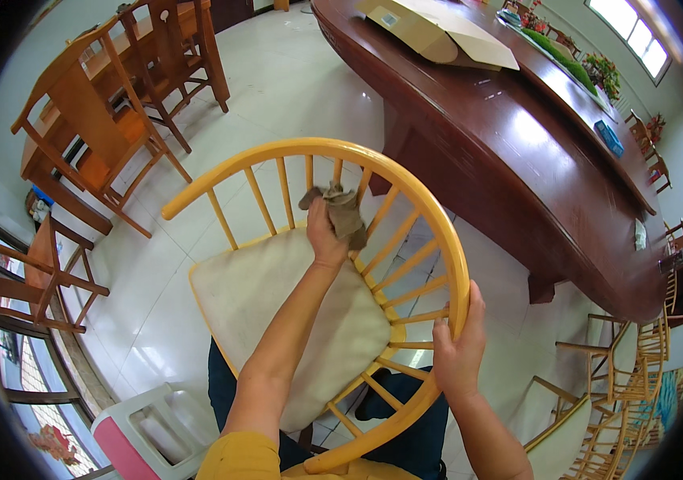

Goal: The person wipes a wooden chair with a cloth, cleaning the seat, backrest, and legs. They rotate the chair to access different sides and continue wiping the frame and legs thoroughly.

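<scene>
A yellow wooden chair with a curved back rail [413,174], thin spindles and a pale cushioned seat [293,300] stands in front of me. My left hand [325,235] holds a grey-brown cloth [346,216] against the spindles, near the seat's back edge. The cloth wraps partly around a spindle, and my fingertips are partly hidden by it. On the right, my right hand [460,345] grips the curved rail, with the thumb on its inner side and the fingers on the outer side.
A large dark red wooden table [467,138] with an opened cardboard box [431,36] lies beyond the chair. Brown wooden chairs [89,108] are at the upper left, a pink and white plastic stool [149,429] at the lower left, several light wooden chairs [611,414] at the lower right.
</scene>
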Motion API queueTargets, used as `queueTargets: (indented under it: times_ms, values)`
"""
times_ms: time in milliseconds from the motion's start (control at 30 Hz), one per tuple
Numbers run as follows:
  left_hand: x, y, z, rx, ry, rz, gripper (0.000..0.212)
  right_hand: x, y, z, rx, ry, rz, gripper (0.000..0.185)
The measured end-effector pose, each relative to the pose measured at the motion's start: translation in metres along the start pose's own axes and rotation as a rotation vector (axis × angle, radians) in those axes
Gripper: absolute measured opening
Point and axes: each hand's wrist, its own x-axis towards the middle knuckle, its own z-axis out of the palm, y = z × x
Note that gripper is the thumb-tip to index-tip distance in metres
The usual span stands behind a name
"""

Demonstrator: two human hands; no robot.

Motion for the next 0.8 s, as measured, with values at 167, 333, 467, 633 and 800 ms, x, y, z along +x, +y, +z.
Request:
queueTargets:
  times_ms: [167,333,467,633,800]
  values:
    - [0.032,0.051,0.008,0.300,-0.125,0.254,0.035,0.001,0.002,0.001,-0.010,-0.005,0.005,0.070]
    - [-0.002,0.010,0.006,0.467,-0.199,0.124,0.036,0.000,0.001,0.000,0.007,0.000,0.007,0.070]
    - [-0.045,-0.044,-0.008,0.633,-0.451,-0.132,0.035,0.001,0.003,0.000,0.041,0.000,0.007,0.070]
    - [-0.040,-0.027,-0.009,0.163,-0.280,-0.277,0.030,0.004,0.006,0.000,0.015,0.032,-0.041,0.069]
    - [-0.011,0.051,0.015,0.056,-0.119,0.251,0.030,0.001,0.005,0.001,0.038,0.020,-0.027,0.069]
